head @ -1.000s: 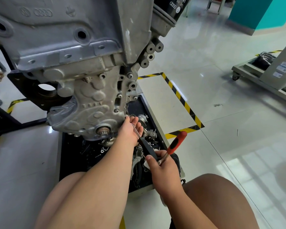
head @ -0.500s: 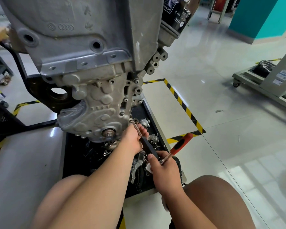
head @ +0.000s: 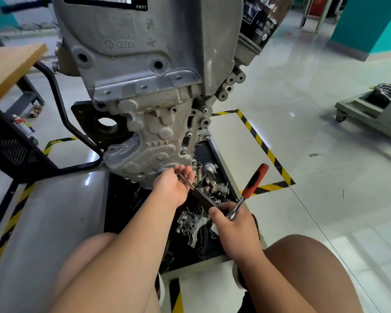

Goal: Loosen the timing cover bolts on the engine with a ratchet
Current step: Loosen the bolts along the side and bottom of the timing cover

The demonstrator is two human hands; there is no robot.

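Both hands sit low by the big grey cast-aluminium engine (head: 145, 64), below its ribbed silver timing cover (head: 154, 150). The right hand (head: 235, 224) grips the red-and-black-handled ratchet (head: 255, 181) at its head. The left hand (head: 174, 187) curls round the thin steel extension shaft (head: 185, 182), whose tip is hidden at the cover's bottom corner.

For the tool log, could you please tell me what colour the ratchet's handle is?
The ratchet handle is red with a black strip; the head view shows it.

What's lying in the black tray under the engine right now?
Loose grey metal parts lie in the tray; the left hand, right hand and engine hide the rest.
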